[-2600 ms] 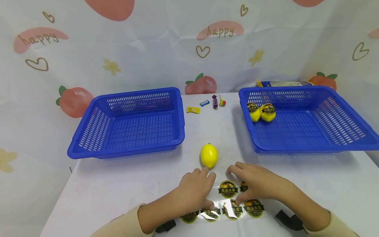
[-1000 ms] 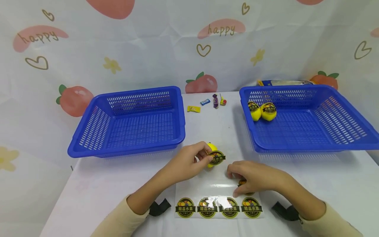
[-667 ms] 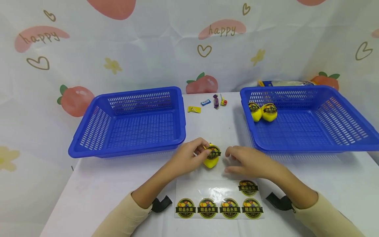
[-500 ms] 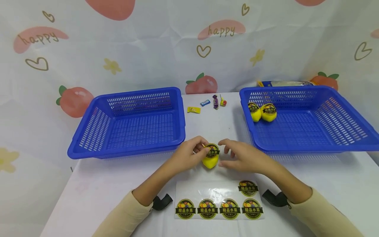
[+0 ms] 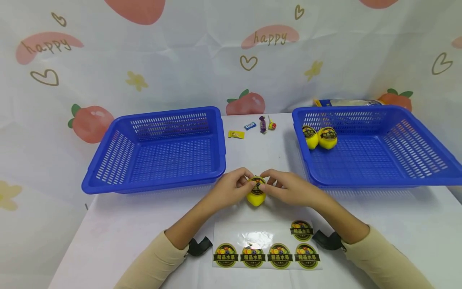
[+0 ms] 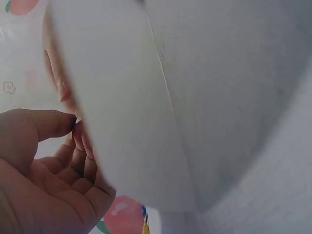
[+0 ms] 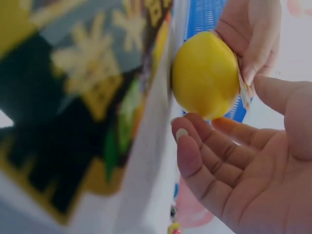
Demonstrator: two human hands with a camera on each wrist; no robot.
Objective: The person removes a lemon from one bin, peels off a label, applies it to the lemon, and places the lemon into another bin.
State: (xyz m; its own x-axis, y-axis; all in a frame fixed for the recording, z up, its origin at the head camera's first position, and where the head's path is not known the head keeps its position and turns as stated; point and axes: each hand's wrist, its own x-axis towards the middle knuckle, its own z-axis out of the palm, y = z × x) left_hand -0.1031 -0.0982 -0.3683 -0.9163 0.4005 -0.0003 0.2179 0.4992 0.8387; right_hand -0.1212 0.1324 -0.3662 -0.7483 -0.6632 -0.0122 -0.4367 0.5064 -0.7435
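A yellow lemon [image 5: 256,199] sits on the white table between both hands. A round black-and-gold fruit sticker [image 5: 257,185] lies over its upper side; in the right wrist view the sticker [image 7: 244,92] stands partly off the peel. My left hand [image 5: 231,188] pinches the sticker's left edge between thumb and bent fingers. My right hand [image 5: 292,188] has its thumb on the sticker's right edge, its curled fingers around the lemon's side. In the right wrist view, the fingertips of the right hand [image 7: 253,156] come up against the lemon [image 7: 205,75].
A clear sticker sheet [image 5: 249,230] with several stickers lies in front. The left blue basket [image 5: 169,186] holds nothing; the right blue basket [image 5: 375,182] holds two stickered lemons [image 5: 327,143]. Candies [image 5: 236,134] lie behind. A patterned cloth [image 5: 202,48] hangs at the back.
My left hand has lifted a sticker off the sheet and brought it onto the lemon. My right hand has left the sheet and moved up and leftward to the lemon and sticker.
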